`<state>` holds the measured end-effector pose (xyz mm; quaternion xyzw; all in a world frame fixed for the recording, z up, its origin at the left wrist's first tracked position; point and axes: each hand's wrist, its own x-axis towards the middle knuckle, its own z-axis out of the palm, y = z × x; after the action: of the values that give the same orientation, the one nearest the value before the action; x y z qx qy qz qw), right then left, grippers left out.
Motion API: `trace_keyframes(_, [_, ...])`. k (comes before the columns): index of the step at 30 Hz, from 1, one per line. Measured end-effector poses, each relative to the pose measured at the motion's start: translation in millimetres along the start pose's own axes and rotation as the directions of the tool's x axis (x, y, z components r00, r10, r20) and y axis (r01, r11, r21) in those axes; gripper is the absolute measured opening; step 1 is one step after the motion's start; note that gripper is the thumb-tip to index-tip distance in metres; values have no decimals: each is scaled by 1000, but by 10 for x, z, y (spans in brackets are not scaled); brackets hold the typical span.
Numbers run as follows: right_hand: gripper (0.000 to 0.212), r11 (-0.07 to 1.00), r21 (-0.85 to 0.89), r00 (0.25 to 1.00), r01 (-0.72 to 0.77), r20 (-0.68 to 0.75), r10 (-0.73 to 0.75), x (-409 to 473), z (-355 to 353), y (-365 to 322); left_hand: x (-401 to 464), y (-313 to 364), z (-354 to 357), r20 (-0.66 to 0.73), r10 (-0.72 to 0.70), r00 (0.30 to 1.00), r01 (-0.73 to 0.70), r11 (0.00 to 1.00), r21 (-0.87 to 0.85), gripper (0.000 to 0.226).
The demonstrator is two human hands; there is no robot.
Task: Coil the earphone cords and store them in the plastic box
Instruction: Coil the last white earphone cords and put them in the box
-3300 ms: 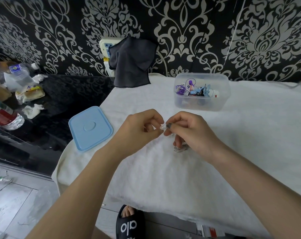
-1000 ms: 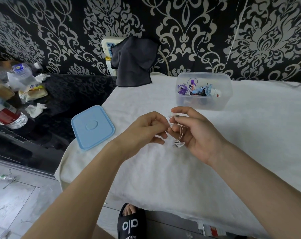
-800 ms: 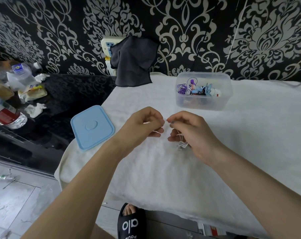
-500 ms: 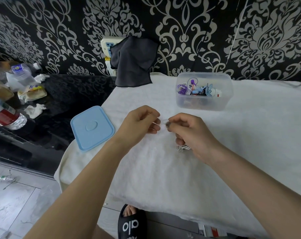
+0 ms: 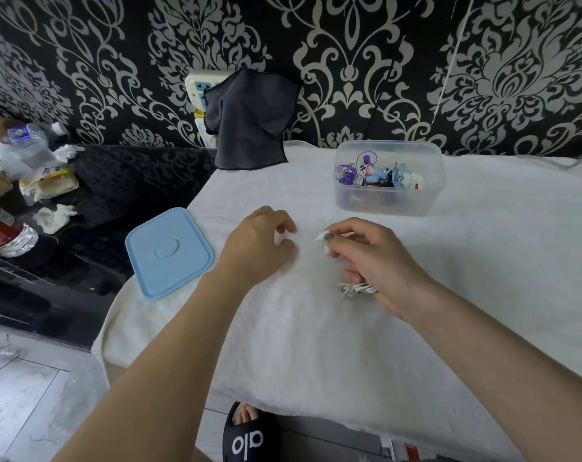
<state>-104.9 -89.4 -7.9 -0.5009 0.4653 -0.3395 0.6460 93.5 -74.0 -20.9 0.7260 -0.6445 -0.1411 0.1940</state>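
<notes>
Half a second ago our two hands were close together, both pinching the white earphone cord [image 5: 356, 289] between them. Now they have moved apart. Our left hand [image 5: 261, 243] has slid away to the left. Its fingers [image 5: 284, 228] are curled in, and a small white bit shows between them, but we cannot tell if it is a piece of the cord or just the cloth below.

Our right hand [image 5: 373, 261] has the cord. Its thumb and first finger pinch a white end at the front, and the rest of the cord sits in a small bundle under the back of the hand, touching the white cloth [image 5: 316, 328] on the desk.

We think this means the winding of this cord is almost done, and only the last short end is left to tuck in.

The plastic box [image 5: 389, 203] stands open just past our right fingers, with other colored cords already inside. Its blue lid [image 5: 168, 253] lies to the left of our left fingers. The white cord is not yet in the box.
</notes>
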Motion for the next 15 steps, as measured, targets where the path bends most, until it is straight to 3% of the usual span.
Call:
trace_keyframes(12, [8,1000,9,1000,24,-4,-24,-41,-5,-69,-115,-36,47,62,6,998,-6,1000,-2,17])
trace_keyframes(15, [7,999,-17,999,40,-2,-40,-48,-3,-66,-147,37,-8,30,-2,1000,6,989,-147,12])
